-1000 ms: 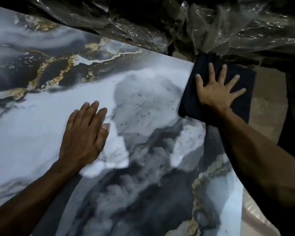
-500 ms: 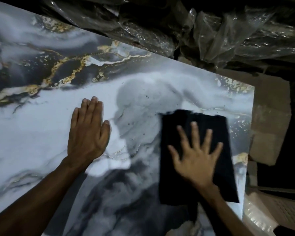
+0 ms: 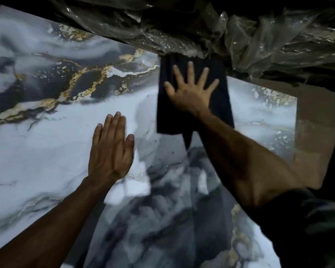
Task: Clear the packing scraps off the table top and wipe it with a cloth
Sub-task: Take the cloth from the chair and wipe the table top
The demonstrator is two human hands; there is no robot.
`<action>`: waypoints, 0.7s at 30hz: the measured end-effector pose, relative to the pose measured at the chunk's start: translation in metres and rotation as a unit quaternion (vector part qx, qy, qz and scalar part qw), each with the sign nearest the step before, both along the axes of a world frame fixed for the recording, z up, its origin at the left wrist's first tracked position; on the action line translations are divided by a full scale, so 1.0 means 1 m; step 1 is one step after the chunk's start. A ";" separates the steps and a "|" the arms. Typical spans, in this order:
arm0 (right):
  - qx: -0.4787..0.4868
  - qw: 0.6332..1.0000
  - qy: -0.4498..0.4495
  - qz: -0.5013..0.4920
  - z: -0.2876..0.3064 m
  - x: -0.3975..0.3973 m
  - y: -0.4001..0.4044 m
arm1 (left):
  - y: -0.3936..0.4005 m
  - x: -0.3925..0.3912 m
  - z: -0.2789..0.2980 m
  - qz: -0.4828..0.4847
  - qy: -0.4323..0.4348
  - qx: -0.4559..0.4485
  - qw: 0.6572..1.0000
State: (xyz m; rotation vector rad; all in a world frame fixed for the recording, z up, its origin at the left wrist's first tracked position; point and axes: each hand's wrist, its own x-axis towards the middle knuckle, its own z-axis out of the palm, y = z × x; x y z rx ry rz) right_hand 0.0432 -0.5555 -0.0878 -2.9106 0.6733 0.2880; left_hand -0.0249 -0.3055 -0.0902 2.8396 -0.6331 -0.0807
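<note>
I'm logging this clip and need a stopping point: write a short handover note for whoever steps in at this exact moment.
Right hand: flat, fingers spread, pressing the dark cloth onto the table top at its far edge, against the crumpled plastic wrap.
Left hand: flat on the table top, fingers together, holding nothing.
Done: no large scraps lie on the visible table top.
Left: small dark specks remain near the middle; the near part shows no sign of wiping that I can confirm. Keep wiping.

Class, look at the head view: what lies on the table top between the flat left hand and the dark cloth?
Only bare marbled table top with a few dark specks between the left hand and the dark cloth; nothing else shows in the head view.
</note>
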 end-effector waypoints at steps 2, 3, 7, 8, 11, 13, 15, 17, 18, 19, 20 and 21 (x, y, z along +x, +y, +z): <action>-0.010 0.998 -0.015 0.053 -0.004 -0.025 0.037 | 0.001 -0.001 -0.002 0.009 -0.002 -0.006 1.000; -0.006 0.997 -0.021 0.073 -0.006 -0.046 0.052 | 0.001 -0.001 -0.002 0.012 -0.005 -0.005 1.000; -0.013 0.996 -0.046 0.081 -0.003 -0.167 0.091 | 0.003 -0.003 -0.001 0.011 -0.011 -0.024 1.000; -0.022 0.997 -0.032 0.069 -0.003 -0.202 0.089 | 0.003 -0.003 -0.001 0.011 -0.001 -0.035 0.999; -0.046 0.998 0.016 -0.026 0.002 -0.278 0.061 | 0.004 -0.002 0.001 0.007 0.023 -0.044 0.999; -0.043 0.990 0.044 -0.129 0.008 -0.285 0.030 | 0.002 -0.001 0.001 0.005 0.020 -0.045 0.999; -0.014 0.978 0.047 -0.203 0.010 -0.262 0.010 | 0.000 0.000 -0.001 0.005 0.027 -0.049 0.998; 0.005 0.975 0.031 -0.218 0.009 -0.223 0.013 | 0.001 -0.002 -0.005 0.003 0.029 -0.030 0.999; 0.007 0.979 0.027 -0.201 0.008 -0.202 0.024 | 0.002 -0.002 -0.007 0.002 0.028 -0.016 0.999; 0.002 0.985 0.026 -0.173 0.006 -0.186 0.044 | 0.003 -0.003 -0.007 0.002 0.030 -0.017 0.999; -0.001 0.989 0.022 -0.143 0.004 -0.175 0.068 | 0.003 -0.001 -0.008 0.005 0.031 -0.032 0.999; -0.005 0.993 0.014 -0.114 0.001 -0.170 0.096 | 0.004 -0.001 -0.005 0.007 0.031 -0.059 0.998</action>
